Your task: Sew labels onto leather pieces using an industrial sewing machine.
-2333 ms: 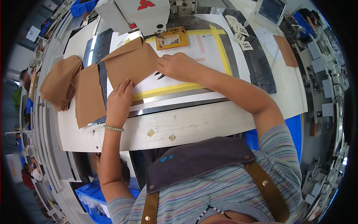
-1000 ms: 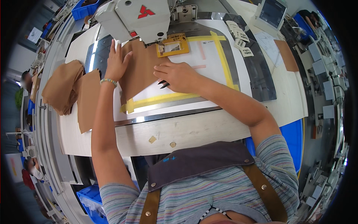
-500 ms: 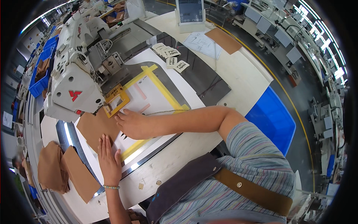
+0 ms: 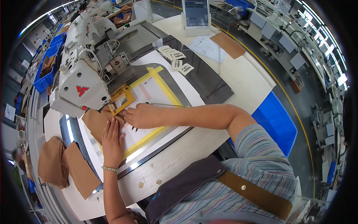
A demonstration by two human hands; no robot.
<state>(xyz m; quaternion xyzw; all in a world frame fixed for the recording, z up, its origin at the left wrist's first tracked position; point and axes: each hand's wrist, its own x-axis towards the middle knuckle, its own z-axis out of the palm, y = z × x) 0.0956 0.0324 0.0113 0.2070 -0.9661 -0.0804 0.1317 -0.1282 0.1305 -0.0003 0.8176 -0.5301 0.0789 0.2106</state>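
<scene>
— Rows of workstations and blue bins run off behind a pale worktable [image 4: 238,80]. What sits on it?

— Toward the far left corner stands a white industrial sewing machine [image 4: 80,80]. Under its head lies a white template board [image 4: 156,93] framed with yellow tape, and a small yellow frame [image 4: 122,98] rests on the board right by the needle end.

— Where is the brown fabric piece [image 4: 95,123]?

— Flat on the table, at the board's left edge, partly tucked beneath the machine head and the small yellow frame.

— And the hands?

— The left hand [image 4: 112,143] lies palm down with its fingers straight and close together, pressing the fabric's near edge; a beaded bracelet circles that wrist. The right hand [image 4: 143,115] reaches across from the right, fingers curled loosely and held together, resting on the board just beside the yellow frame and touching the fabric's right edge. Neither hand grips anything; both press flat.

— Anything else nearby?

— A stack of brown fabric pieces [image 4: 63,164] sits at the near left corner of the table. Small printed labels [image 4: 175,59] lie on a dark mat toward the far edge, near a control panel screen [image 4: 196,14] standing upright at the far edge. A blue bin [image 4: 278,121] stands on the floor off the table's right edge.
</scene>
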